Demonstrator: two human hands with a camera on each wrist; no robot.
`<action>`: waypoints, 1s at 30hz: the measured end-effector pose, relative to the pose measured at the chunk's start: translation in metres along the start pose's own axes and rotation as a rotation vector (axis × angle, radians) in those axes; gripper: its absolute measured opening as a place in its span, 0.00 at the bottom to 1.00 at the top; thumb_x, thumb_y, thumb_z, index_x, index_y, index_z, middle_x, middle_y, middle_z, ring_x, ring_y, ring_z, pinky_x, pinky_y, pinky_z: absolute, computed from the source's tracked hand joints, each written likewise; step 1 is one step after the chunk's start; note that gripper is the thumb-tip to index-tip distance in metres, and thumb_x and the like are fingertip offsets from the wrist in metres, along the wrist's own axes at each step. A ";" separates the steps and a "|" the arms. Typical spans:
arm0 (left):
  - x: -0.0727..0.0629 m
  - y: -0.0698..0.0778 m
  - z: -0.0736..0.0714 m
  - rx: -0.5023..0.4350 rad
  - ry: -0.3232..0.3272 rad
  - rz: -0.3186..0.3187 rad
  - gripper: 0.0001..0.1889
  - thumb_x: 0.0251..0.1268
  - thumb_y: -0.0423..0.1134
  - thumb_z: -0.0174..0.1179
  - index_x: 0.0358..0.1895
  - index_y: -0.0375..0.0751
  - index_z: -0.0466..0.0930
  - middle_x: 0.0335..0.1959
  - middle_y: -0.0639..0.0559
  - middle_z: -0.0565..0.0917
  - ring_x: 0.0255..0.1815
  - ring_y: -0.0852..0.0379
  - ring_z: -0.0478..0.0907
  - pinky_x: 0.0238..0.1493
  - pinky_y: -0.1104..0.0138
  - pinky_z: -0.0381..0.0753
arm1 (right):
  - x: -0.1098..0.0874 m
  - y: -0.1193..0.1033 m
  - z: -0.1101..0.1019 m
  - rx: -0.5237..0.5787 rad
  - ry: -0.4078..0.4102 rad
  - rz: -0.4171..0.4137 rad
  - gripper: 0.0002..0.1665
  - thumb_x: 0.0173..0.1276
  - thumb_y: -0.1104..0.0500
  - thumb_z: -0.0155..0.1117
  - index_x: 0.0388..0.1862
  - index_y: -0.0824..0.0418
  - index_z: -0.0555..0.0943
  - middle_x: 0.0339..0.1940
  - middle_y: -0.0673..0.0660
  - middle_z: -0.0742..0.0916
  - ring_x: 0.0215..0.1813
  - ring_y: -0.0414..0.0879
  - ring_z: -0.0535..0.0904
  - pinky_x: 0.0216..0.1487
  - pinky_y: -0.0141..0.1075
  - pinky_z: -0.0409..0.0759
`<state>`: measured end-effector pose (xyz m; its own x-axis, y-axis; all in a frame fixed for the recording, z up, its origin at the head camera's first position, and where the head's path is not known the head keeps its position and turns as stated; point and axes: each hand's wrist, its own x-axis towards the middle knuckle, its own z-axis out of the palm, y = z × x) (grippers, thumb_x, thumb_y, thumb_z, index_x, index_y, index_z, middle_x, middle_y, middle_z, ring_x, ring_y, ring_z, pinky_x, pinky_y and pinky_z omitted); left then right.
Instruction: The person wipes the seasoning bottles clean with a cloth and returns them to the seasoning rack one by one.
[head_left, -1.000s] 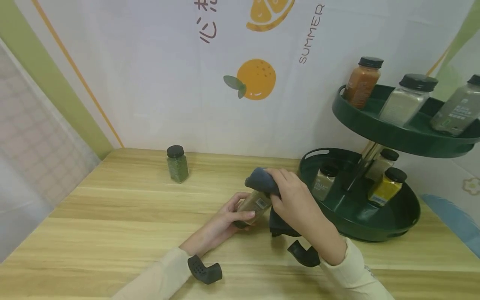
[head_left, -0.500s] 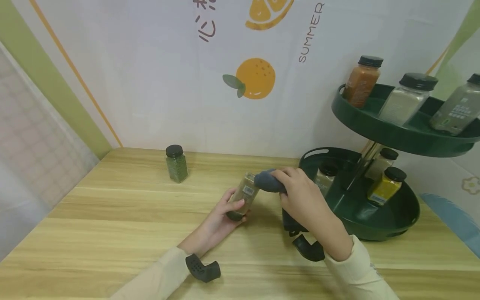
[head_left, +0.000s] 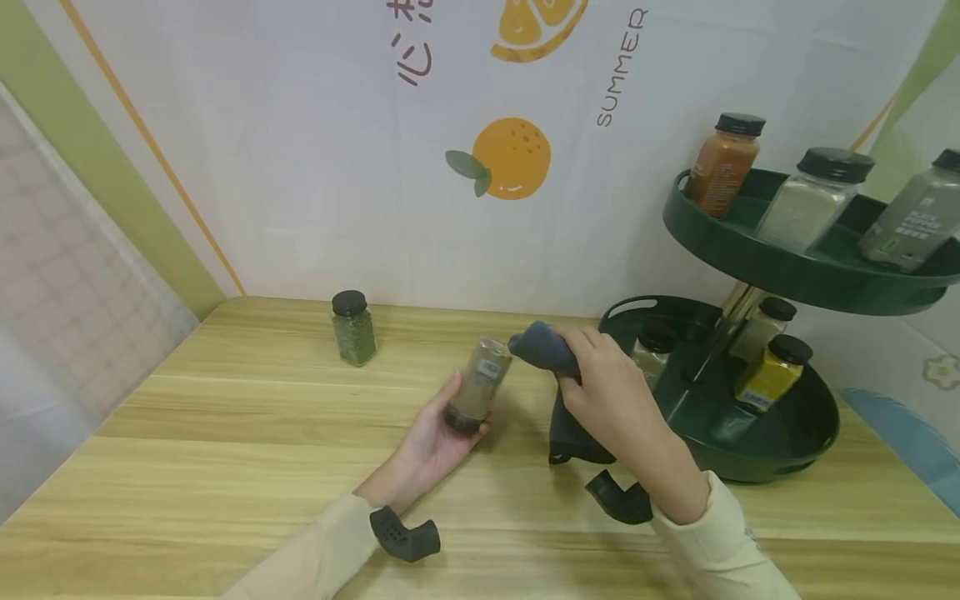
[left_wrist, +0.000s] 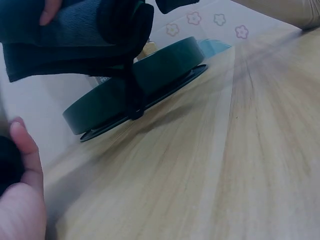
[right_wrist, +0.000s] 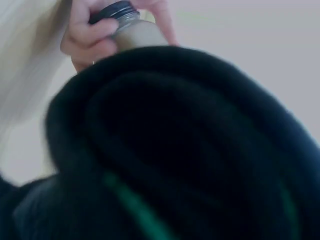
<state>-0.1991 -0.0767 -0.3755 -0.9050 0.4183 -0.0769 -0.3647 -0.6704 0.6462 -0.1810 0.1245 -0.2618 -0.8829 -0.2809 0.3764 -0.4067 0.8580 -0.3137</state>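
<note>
Tilted with its black cap down, a clear spice jar [head_left: 482,375] of greyish-brown powder is in my left hand [head_left: 427,446]. In the right wrist view, that hand's fingers wrap around the cap and neck. My right hand [head_left: 611,392] grips a dark blue cloth [head_left: 546,348] just right of the jar's upturned base; part of the cloth hangs below the hand. In the left wrist view the folded cloth [left_wrist: 100,30] spans the upper left, while in the right wrist view it hides most of the scene, including the jar's lower part.
A jar of green herbs [head_left: 354,329] stands at the back left of the wooden table [head_left: 225,467]. On the right is a two-tier dark green rack [head_left: 750,454] with several spice jars, including an orange-red one [head_left: 723,167] above and a yellow one [head_left: 772,375] below.
My left hand has shifted slightly left and turned the jar more upright, base up. The cloth has come away from the jar, moving right with my right hand, then lifting slightly.
</note>
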 end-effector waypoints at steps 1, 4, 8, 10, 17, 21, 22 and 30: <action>0.000 0.000 0.000 0.011 -0.019 0.007 0.21 0.70 0.50 0.48 0.62 0.56 0.56 0.59 0.50 0.58 0.53 0.56 0.63 0.53 0.71 0.69 | 0.000 -0.001 0.000 0.018 0.001 0.002 0.27 0.60 0.66 0.62 0.60 0.59 0.71 0.54 0.59 0.80 0.56 0.55 0.74 0.53 0.55 0.74; -0.001 -0.001 0.001 0.059 -0.076 0.022 0.20 0.66 0.37 0.51 0.59 0.56 0.59 0.61 0.51 0.57 0.59 0.56 0.60 0.59 0.70 0.65 | -0.001 -0.004 0.002 0.028 -0.013 -0.027 0.29 0.60 0.66 0.62 0.62 0.58 0.71 0.56 0.58 0.79 0.58 0.54 0.74 0.55 0.54 0.74; -0.002 -0.001 0.002 0.083 -0.075 0.028 0.22 0.62 0.30 0.48 0.54 0.57 0.60 0.59 0.51 0.59 0.57 0.57 0.63 0.58 0.72 0.64 | -0.002 -0.004 0.007 -0.035 -0.028 -0.120 0.31 0.58 0.67 0.64 0.62 0.58 0.71 0.55 0.58 0.79 0.59 0.54 0.74 0.56 0.51 0.75; -0.001 -0.001 0.002 0.045 -0.040 0.047 0.20 0.63 0.30 0.48 0.54 0.54 0.60 0.57 0.52 0.61 0.56 0.58 0.64 0.59 0.72 0.65 | -0.003 -0.004 0.008 -0.060 -0.028 -0.146 0.32 0.57 0.67 0.65 0.62 0.58 0.71 0.54 0.58 0.79 0.58 0.53 0.75 0.56 0.50 0.76; 0.005 0.000 -0.003 -0.087 0.115 0.152 0.17 0.69 0.39 0.46 0.57 0.43 0.57 0.52 0.54 0.66 0.53 0.61 0.67 0.62 0.72 0.67 | -0.003 -0.005 0.012 -0.095 -0.110 -0.171 0.30 0.55 0.68 0.67 0.58 0.58 0.73 0.51 0.58 0.80 0.54 0.53 0.76 0.53 0.49 0.78; 0.006 0.002 -0.005 -0.132 0.128 0.155 0.18 0.70 0.44 0.45 0.57 0.42 0.56 0.53 0.52 0.65 0.55 0.60 0.67 0.66 0.70 0.64 | -0.004 -0.006 0.015 -0.183 -0.148 -0.207 0.27 0.53 0.67 0.68 0.53 0.55 0.73 0.49 0.57 0.80 0.50 0.52 0.77 0.44 0.48 0.81; 0.006 0.002 -0.005 -0.146 0.128 0.153 0.18 0.70 0.44 0.45 0.57 0.42 0.56 0.54 0.52 0.65 0.56 0.60 0.68 0.66 0.70 0.64 | -0.005 -0.006 0.015 -0.208 -0.145 -0.218 0.27 0.53 0.67 0.68 0.52 0.55 0.73 0.48 0.57 0.80 0.49 0.52 0.77 0.41 0.47 0.82; 0.004 0.003 -0.004 -0.194 0.123 0.136 0.14 0.72 0.45 0.44 0.53 0.43 0.61 0.45 0.53 0.75 0.46 0.62 0.77 0.60 0.71 0.71 | -0.008 -0.001 0.009 -0.322 -0.100 -0.263 0.27 0.47 0.67 0.70 0.46 0.53 0.74 0.43 0.54 0.81 0.45 0.50 0.77 0.31 0.42 0.80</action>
<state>-0.2048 -0.0794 -0.3773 -0.9640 0.2468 -0.0985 -0.2624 -0.8255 0.4998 -0.1759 0.1217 -0.2726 -0.7837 -0.5345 0.3162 -0.5407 0.8378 0.0762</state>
